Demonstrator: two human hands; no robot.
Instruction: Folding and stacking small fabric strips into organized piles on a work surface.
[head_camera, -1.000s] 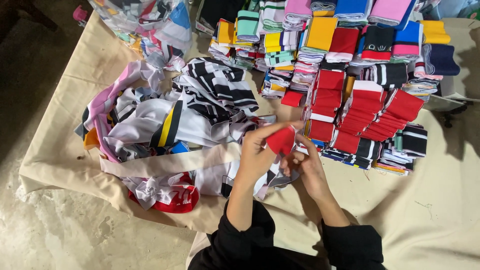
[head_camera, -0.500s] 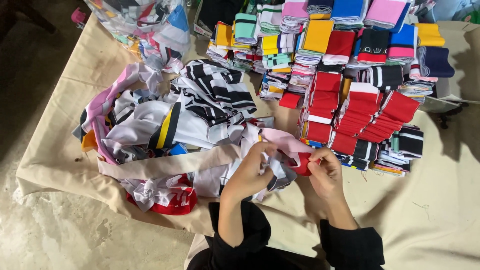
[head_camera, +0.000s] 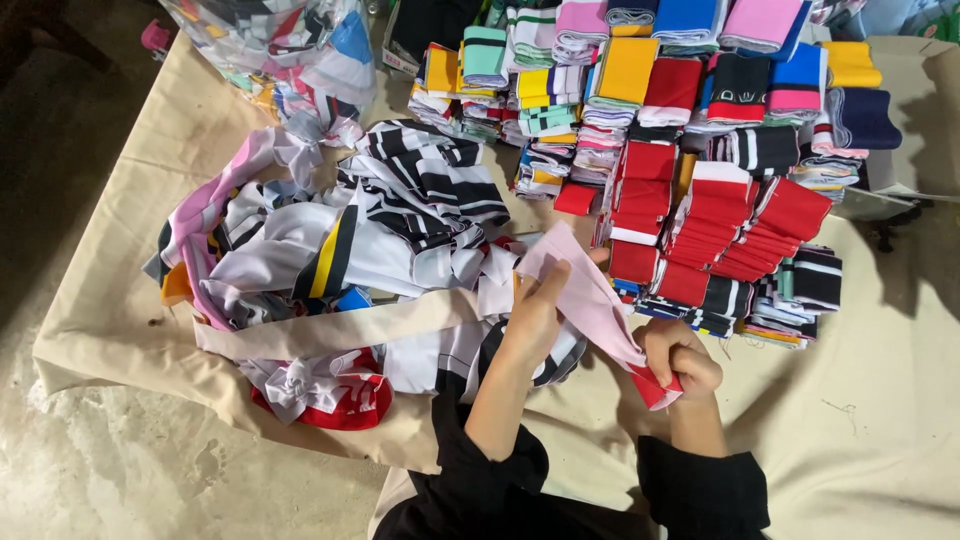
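My hands stretch a pink fabric strip (head_camera: 585, 290) between them: the left hand (head_camera: 532, 318) pinches its upper part, the right hand (head_camera: 682, 362) is closed on its red end, low before me. I judge I am mid-fold; next calls for bringing both ends together. Folded stacks (head_camera: 720, 225) crowd just beyond, the loose heap (head_camera: 330, 240) lies left; bare cloth (head_camera: 880, 400) is open to my right.
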